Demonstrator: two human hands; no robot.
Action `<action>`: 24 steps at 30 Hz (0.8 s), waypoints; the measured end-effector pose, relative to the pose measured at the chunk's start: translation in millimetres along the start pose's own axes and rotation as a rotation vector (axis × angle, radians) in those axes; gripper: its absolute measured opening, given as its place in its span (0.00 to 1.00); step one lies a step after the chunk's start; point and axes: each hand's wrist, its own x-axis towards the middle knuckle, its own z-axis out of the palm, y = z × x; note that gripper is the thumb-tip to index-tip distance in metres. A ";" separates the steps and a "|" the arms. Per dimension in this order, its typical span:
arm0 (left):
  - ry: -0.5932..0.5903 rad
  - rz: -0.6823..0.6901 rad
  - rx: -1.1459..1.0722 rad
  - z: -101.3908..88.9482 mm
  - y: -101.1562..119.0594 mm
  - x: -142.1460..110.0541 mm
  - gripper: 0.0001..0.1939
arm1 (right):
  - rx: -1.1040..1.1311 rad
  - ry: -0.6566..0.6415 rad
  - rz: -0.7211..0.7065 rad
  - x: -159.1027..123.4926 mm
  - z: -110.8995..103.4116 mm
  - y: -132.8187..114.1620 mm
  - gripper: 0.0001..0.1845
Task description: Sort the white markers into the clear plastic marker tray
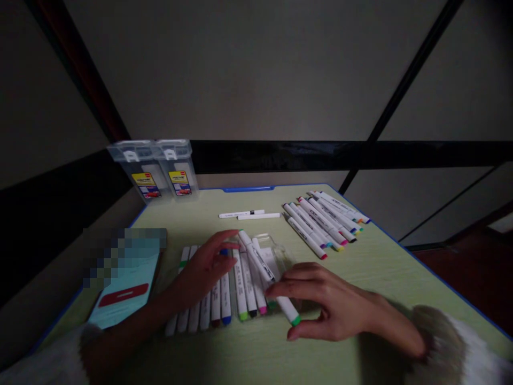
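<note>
A white marker with a green end slants above a row of markers, held by my right hand, fingers on its barrel and thumb near the lower green end. My left hand is over the row, fingers apart; its index fingertip is at the marker's upper end, and I cannot tell if it presses there. Beneath both hands, white markers with lime, black, pink, blue and brown ends lie side by side. Some rest in a clear plastic case; my left hand hides part of the row.
A pile of white markers with coloured ends lies at the right. Two thin white pens lie behind the row. Two clear marker boxes stand at the back left. A lit phone or tablet lies left on the blue-edged table.
</note>
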 end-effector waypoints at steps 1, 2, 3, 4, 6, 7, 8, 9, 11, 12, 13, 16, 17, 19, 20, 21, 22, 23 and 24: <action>-0.024 0.035 0.054 0.3 -0.4 -1.9 0.21 | -0.025 0.013 0.001 0.2 1.5 0.5 0.25; -0.049 0.085 0.118 0.5 -0.3 -3.9 0.22 | -0.051 0.029 0.001 0.4 3.0 1.1 0.25; -0.082 0.133 0.195 0.7 0.3 -5.9 0.23 | -0.077 0.044 0.003 0.6 4.5 1.8 0.25; -0.116 0.170 0.279 0.9 1.4 -7.8 0.23 | -0.103 0.055 0.007 0.9 5.8 2.4 0.25; -0.208 0.220 0.421 1.2 4.3 -10.9 0.25 | -0.147 0.051 0.023 1.6 7.7 3.5 0.26; -0.251 0.234 0.471 1.2 5.9 -12.0 0.25 | -0.167 0.034 0.033 2.2 8.3 4.0 0.25; -0.288 0.244 0.505 1.3 7.2 -12.6 0.26 | -0.186 0.013 0.046 2.8 8.7 4.4 0.25; -0.313 0.250 0.527 1.2 8.2 -13.0 0.25 | -0.202 -0.006 0.059 3.5 8.9 4.8 0.24; -0.341 0.264 0.556 1.0 9.3 -13.1 0.25 | -0.215 -0.035 0.079 4.8 9.1 5.4 0.24; -0.348 0.271 0.565 0.9 9.4 -12.9 0.24 | -0.216 -0.042 0.086 5.3 9.1 5.6 0.24; -0.354 0.277 0.573 0.8 9.4 -12.8 0.24 | -0.216 -0.046 0.089 5.6 9.0 5.8 0.24; -0.363 0.270 0.587 0.7 9.1 -12.4 0.22 | -0.214 -0.047 0.067 4.8 7.5 7.1 0.26; -0.365 0.261 0.586 0.7 9.0 -12.2 0.22 | -0.211 -0.039 0.054 4.1 6.5 7.9 0.27; -0.358 0.245 0.577 0.6 8.6 -11.7 0.21 | -0.197 0.000 0.037 2.4 4.0 10.3 0.27; -0.351 0.241 0.571 0.6 8.4 -11.4 0.21 | -0.187 0.036 0.037 1.7 2.5 11.8 0.25; -0.346 0.243 0.567 0.5 8.2 -11.2 0.21 | -0.180 0.074 0.044 1.2 1.1 13.5 0.24; -0.346 0.252 0.567 0.5 8.0 -11.0 0.21 | -0.177 0.107 0.053 1.0 -0.1 15.3 0.23; -0.355 0.264 0.577 0.6 7.8 -11.0 0.21 | -0.179 0.126 0.063 1.0 -1.0 17.2 0.23; -0.370 0.280 0.594 0.7 7.7 -11.0 0.21 | -0.188 0.130 0.070 1.3 -1.5 19.0 0.24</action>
